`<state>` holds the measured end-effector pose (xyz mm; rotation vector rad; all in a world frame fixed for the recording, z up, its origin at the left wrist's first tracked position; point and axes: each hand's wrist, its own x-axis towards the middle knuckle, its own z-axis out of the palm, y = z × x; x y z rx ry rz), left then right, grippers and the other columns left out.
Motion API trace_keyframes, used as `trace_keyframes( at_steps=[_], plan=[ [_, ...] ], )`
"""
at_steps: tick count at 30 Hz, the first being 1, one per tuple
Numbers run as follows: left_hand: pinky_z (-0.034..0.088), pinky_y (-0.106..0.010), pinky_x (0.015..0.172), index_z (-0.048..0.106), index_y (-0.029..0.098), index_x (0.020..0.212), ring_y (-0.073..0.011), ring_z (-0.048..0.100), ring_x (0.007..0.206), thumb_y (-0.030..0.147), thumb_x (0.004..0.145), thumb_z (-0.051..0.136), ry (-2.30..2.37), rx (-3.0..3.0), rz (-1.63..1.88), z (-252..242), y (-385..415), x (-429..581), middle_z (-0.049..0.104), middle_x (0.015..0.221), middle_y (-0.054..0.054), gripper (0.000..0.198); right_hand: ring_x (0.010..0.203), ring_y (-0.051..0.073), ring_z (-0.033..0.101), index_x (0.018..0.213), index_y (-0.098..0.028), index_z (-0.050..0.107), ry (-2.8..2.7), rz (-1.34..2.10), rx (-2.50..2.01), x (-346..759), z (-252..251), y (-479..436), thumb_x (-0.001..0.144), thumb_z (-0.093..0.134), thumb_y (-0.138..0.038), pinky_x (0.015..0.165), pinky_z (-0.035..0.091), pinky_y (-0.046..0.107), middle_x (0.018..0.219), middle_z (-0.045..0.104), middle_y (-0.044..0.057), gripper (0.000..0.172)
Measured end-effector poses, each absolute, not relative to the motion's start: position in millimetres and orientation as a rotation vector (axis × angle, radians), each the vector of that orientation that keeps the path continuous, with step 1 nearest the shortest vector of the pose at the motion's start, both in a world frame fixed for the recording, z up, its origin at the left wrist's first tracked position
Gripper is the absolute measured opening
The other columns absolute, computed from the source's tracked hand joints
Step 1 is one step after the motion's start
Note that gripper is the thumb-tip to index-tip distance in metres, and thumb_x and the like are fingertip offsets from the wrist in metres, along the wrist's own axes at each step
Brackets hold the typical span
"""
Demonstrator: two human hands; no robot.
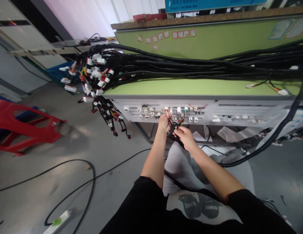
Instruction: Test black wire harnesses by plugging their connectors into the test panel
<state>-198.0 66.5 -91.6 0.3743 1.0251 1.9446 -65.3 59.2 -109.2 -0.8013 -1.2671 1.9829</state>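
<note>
My left hand point(164, 122) is closed around thin wires just below the grey connector panel point(214, 112) on the front of the bench. My right hand point(185, 136) pinches the same small black wire bundle point(175, 126) a little lower and to the right. Red and black leads run up from the bundle to sockets on the panel. A thick black cable point(270, 141) curves from the right of the bench down past my right forearm to my lap.
A large pile of black wire harnesses point(190, 66) lies along the green bench top point(190, 87), its white and red connectors point(97, 78) hanging off the left end. A red plastic stool point(24, 126) lies at left. A power strip point(59, 221) and cables lie on the floor.
</note>
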Motion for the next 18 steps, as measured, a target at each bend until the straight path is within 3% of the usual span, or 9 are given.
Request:
trace_keyframes(
  at_steps=[11,14,18],
  plan=[
    [0.023,-0.018,0.034,0.047,0.017,0.069,-0.0045,0.035,0.031,0.031,0.075,0.059,1.263,0.408,2.108,-91.3,70.6,-184.4,0.044,0.046,0.008,0.02,0.063,0.013,0.058,0.077,-0.017,0.062,-1.258,1.999,-0.76,-65.6,-114.4,60.5,0.059,0.074,-0.034,0.063,0.045,0.027,0.063,0.063,-0.002,0.027],
    [0.034,-0.019,0.042,0.048,0.016,0.069,-0.0065,0.045,0.039,0.031,0.077,0.06,1.245,0.53,1.905,-88.3,66.1,-195.5,0.051,0.053,0.004,0.021,0.062,0.012,0.056,0.077,-0.017,0.064,-1.294,1.994,-0.748,-62.3,-111.7,60.1,0.056,0.076,-0.031,0.065,0.044,0.026,0.063,0.062,-0.003,0.028],
    [0.048,-0.023,0.063,0.052,0.014,0.075,-0.0103,0.059,0.059,0.024,0.076,0.065,1.202,0.604,1.789,-85.2,57.8,-207.7,0.059,0.066,0.0,0.017,0.067,0.013,0.059,0.083,-0.017,0.066,-1.313,2.052,-0.737,-55.8,-109.8,61.8,0.054,0.076,-0.026,0.07,0.045,0.026,0.067,0.066,-0.002,0.032]
  ],
)
